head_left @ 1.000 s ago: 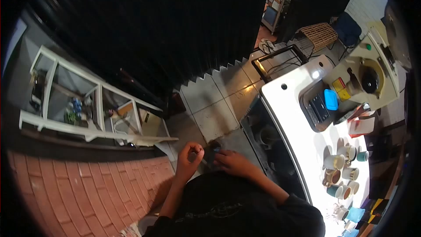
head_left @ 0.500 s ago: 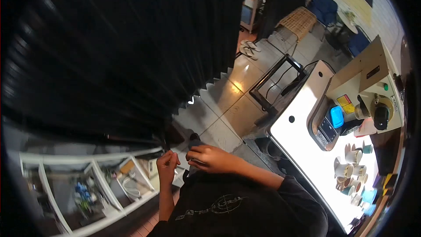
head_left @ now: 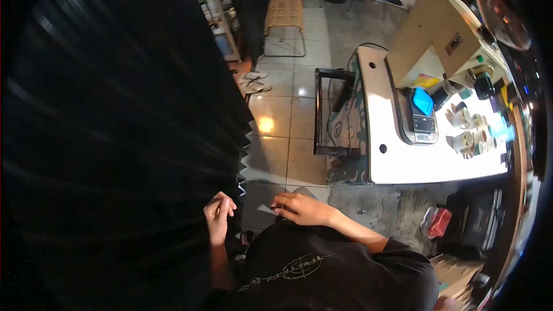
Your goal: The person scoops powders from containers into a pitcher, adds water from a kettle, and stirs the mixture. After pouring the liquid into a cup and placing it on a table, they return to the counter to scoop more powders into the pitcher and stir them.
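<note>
My left hand (head_left: 219,212) is raised in front of my body, close to the black pleated curtain (head_left: 132,138). Its fingers are curled in, and whatever may be inside them is hidden. My right hand (head_left: 300,208) hovers before my dark shirt (head_left: 340,265), apart from the left one. Its fingers are loosely bent with gaps between them; the palm faces away, and no object shows in it. Neither hand touches the white-topped table (head_left: 397,164) to the right.
On the table are a black scale (head_left: 423,122) with a blue lid (head_left: 423,101), a beige grinder (head_left: 429,29) and several cups (head_left: 462,141). A black metal frame (head_left: 318,112) juts from the table's side. Ahead are slippers (head_left: 253,82) and a woven bench (head_left: 285,8) on the tiled floor (head_left: 305,158).
My view has turned to the right and the table now sits squarer ahead. The white shelf at lower left has gone out of sight. Both hands stay raised before my body.
</note>
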Action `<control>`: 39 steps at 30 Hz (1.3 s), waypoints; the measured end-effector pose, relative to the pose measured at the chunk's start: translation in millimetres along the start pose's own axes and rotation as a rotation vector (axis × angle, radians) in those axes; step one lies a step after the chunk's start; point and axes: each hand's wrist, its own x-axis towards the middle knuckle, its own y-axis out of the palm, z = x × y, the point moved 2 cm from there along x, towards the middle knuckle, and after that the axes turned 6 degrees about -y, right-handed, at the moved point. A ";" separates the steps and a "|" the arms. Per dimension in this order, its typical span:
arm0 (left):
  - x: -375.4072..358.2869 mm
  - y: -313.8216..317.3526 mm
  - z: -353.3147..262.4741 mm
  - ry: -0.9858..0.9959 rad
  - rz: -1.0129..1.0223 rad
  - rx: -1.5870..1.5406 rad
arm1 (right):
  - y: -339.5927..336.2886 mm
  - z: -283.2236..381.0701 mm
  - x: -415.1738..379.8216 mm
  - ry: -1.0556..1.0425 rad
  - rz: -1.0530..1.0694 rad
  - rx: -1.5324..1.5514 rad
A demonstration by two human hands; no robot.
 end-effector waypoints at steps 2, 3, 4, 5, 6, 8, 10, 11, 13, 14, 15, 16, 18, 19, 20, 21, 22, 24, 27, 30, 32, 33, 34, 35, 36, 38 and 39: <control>42.6 7.1 3.0 0.013 0.112 -0.016 | -13.5 -10.1 8.9 0.030 -0.099 0.009; 62.9 13.0 6.8 0.015 0.178 -0.031 | -20.0 -15.3 12.6 0.062 -0.149 0.014; 83.5 19.8 13.8 0.003 0.214 -0.047 | -27.1 -21.4 15.8 0.091 -0.197 0.019; 102.7 24.9 14.9 0.019 0.242 -0.054 | -35.7 -28.6 17.8 0.120 -0.242 0.022; 124.2 31.1 16.3 0.009 0.287 -0.030 | -46.2 -36.5 22.3 0.120 -0.284 0.021; 164.7 47.8 14.0 -0.016 0.341 -0.006 | -68.9 -52.2 33.0 0.134 -0.350 0.035; 200.7 60.7 -1.0 0.043 0.392 0.017 | -90.0 -68.5 43.6 0.131 -0.429 -0.003; 219.8 68.9 -10.2 0.056 0.417 0.027 | -104.1 -74.1 50.0 0.117 -0.500 -0.043; 257.2 90.7 -17.3 0.021 0.449 0.022 | -132.6 -76.9 61.5 0.125 -0.577 0.012; 275.1 99.4 -16.8 0.045 0.472 -0.001 | -145.4 -80.2 66.8 0.150 -0.597 0.004; 287.8 107.2 -18.3 0.054 0.491 -0.026 | -153.6 -81.4 68.7 0.185 -0.608 0.005; 301.3 118.4 -23.0 0.045 0.513 -0.029 | -159.7 -80.2 68.3 0.202 -0.632 0.002; 326.5 143.5 -28.1 0.018 0.599 -0.103 | -176.3 -76.7 63.5 0.202 -0.697 -0.009; 339.0 158.0 -30.8 -0.013 0.655 -0.164 | -183.5 -76.9 61.0 0.194 -0.743 0.009; 349.6 173.5 -35.6 -0.035 0.706 -0.245 | -189.8 -76.1 57.4 0.194 -0.809 0.031; 360.6 188.3 -38.2 -0.030 0.739 -0.254 | -196.0 -75.2 54.0 0.191 -0.873 0.054; 371.2 201.7 -39.6 -0.075 0.778 -0.300 | -201.3 -75.7 51.2 0.204 -0.900 0.041; 395.9 227.3 -37.6 -0.103 0.890 -0.342 | -210.6 -78.1 45.0 0.295 -0.987 0.107; 434.8 270.1 -37.2 -0.149 1.018 -0.355 | -228.4 -74.3 43.7 0.332 -1.152 0.199; 485.5 312.5 -31.1 -0.148 1.179 -0.347 | -247.3 -88.4 57.8 0.389 -1.297 0.179; 517.0 342.7 -29.6 -0.185 1.301 -0.398 | -263.5 -98.0 71.9 0.461 -1.385 0.186; 533.5 359.7 -25.9 -0.184 1.342 -0.394 | -272.3 -108.0 78.3 0.468 -1.424 0.176; 551.7 377.7 -19.6 -0.191 1.387 -0.373 | -280.6 -120.0 85.9 0.517 -1.464 0.145; 568.2 393.3 -21.5 -0.201 1.428 -0.349 | -290.9 -129.6 97.2 0.566 -1.498 0.121; 583.3 407.0 -27.7 -0.212 1.459 -0.317 | -304.5 -136.5 108.3 0.603 -1.567 0.165; 615.6 423.4 -32.1 -0.246 1.501 -0.290 | -330.9 -147.6 129.8 0.642 -1.587 0.174; 631.6 434.8 -33.9 -0.250 1.530 -0.269 | -346.1 -155.9 137.5 0.658 -1.597 0.165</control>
